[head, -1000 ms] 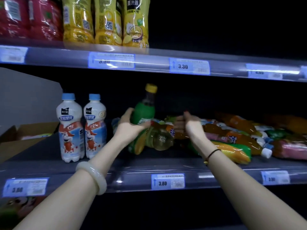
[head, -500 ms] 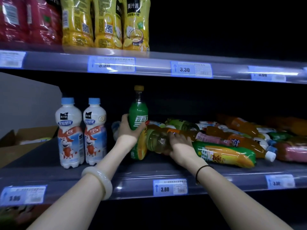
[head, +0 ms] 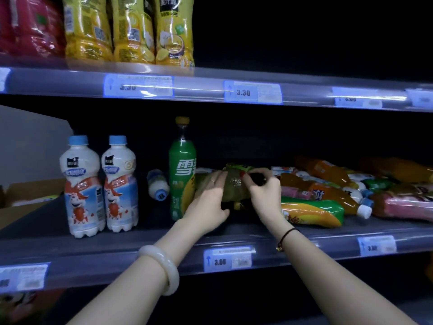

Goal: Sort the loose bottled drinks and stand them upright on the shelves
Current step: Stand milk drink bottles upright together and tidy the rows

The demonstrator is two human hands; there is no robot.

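A green soda bottle with a yellow cap (head: 182,170) stands upright on the middle shelf (head: 145,252), free of both hands. Just right of it lies a clear olive-tinted bottle (head: 234,186). My left hand (head: 208,202) lies against this bottle's near side with fairly straight fingers. My right hand (head: 262,186) grips it from above, fingers curled over its top. To the right is a pile of several loose bottles lying on their sides, among them a yellow-orange one (head: 311,212) and a pink one (head: 403,205).
Two white milk-drink bottles with blue caps (head: 82,186) (head: 120,184) stand at the left. A small white bottle (head: 158,187) lies behind the green one. Yellow juice bottles (head: 131,29) fill the upper shelf. A cardboard box (head: 28,198) sits far left.
My left hand let go of the green bottle, which now stands upright alone, and moved right onto the lying olive bottle. My right hand shifted up onto that bottle's top.
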